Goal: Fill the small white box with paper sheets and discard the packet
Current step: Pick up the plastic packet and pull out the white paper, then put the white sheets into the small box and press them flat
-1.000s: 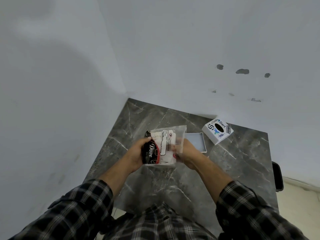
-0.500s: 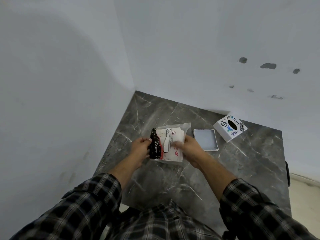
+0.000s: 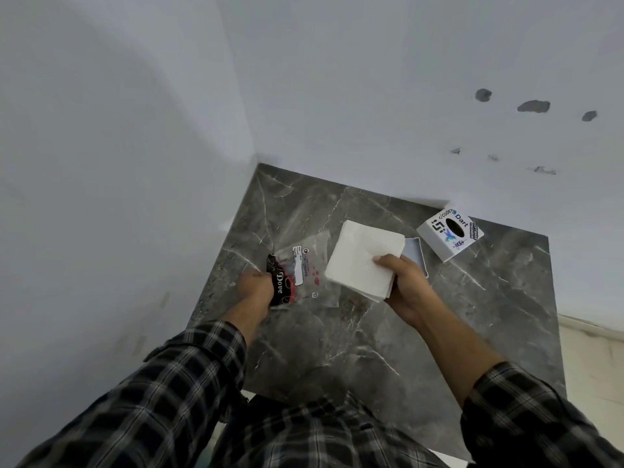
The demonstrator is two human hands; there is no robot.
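Both hands were closed on something above the dark marble table (image 3: 371, 349). Right hand (image 3: 405, 288) gripped a stack of white paper sheets (image 3: 363, 261) at its near right corner, thumb on top and fingers wrapped under the edge; the stack was held roughly flat and clear of the table, its far corner reaching over the near edge of a flat pale lid or tray (image 3: 414, 253) that lay on the marble. Left hand (image 3: 256, 287) clutched the dark printed end of the packet (image 3: 304, 271), the end lettered "Dove"; the rest of the packet was clear plastic, looked flattened and limp, and stretched away from the hand toward the sheets, its far edge just beside the stack. Whether the packet's clear part rested on the table or hung just above it could not be told.

Beyond the right hand, near the back right of the table and close to the wall (image 3: 337, 96), sat the small white box (image 3: 450, 233), tilted relative to the table edge, with a dark oval opening in its top and printed stickers around that opening. It stood just beside the flat pale piece and apart from the sheets. Checked plaid sleeves (image 3: 175, 393) covered both forearms. Several grey marks (image 3: 533, 106) showed on the wall above the box.
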